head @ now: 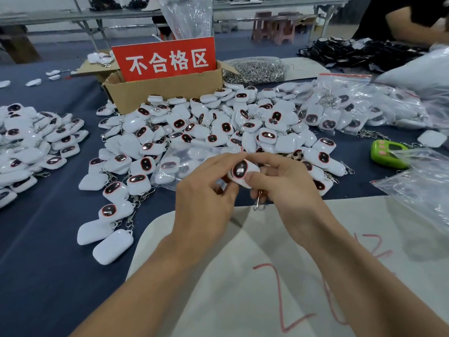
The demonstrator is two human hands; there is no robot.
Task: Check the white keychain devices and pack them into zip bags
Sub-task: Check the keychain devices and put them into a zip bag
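Just beyond the hands there's a huge heap of white keychain devices [206, 132] on the blue tablecloth [48, 239]. A clear zip bag [179, 166] lies on the heap's near edge, right behind the fingers. Further back sits a cardboard box [165, 93] with a red sign [165, 59]. Off to the right are a green gadget [388, 154] and some filled zip bags [364, 105].

The left hand [204, 205] and right hand [289, 183] both pinch one white keychain device [241, 171]. The left fingers curl at its left edge and the right thumb presses on its lower face. Its dark, red-rimmed window faces up, and its metal clasp [257, 201] dangles below, over a white sheet [243, 276].
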